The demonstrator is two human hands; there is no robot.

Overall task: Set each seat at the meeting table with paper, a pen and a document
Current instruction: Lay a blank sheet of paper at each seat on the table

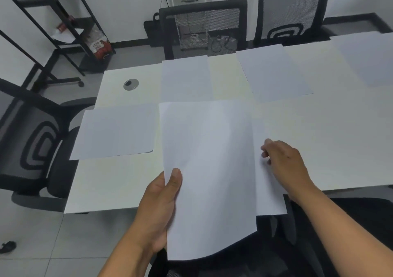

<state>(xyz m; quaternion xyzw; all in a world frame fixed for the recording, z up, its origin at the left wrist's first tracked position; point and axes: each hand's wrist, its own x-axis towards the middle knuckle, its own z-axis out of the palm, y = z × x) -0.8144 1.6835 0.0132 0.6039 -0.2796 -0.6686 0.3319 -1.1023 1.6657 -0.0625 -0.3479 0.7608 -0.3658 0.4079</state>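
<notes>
At the centre of the frame, a stack of paper point(209, 170) is held above the near edge of the white tabletop point(319, 128). The left hand point(159, 208) grips the stack at its lower left edge, thumb point(174, 181) lying on top and the remaining fingers hidden underneath. Right of the stack, the right hand point(285, 164) rests on a single sheet point(269, 187) that lies on the tabletop and overhangs its near edge; the fingers are curled at the sheet's surface, but whether they pinch it cannot be told.

Four further sheets lie flat on the tabletop, well apart from one another: one at centre left point(116, 131) beside the left edge, one at upper centre point(186, 79), one to the right of that point(274, 72), and one at the far upper right point(370, 57), cut by the frame edge. A round cable port point(130, 84) sits in the tabletop's upper left corner.

Mesh-backed office chairs stand around the tabletop: one at left point(32, 145), two along the far side at upper centre point(204, 26) and upper right point(291, 9), and a dark seat point(350, 234) at lower right, below the forearms. A black metal shelf point(59, 21) occupies the upper left of the frame.
</notes>
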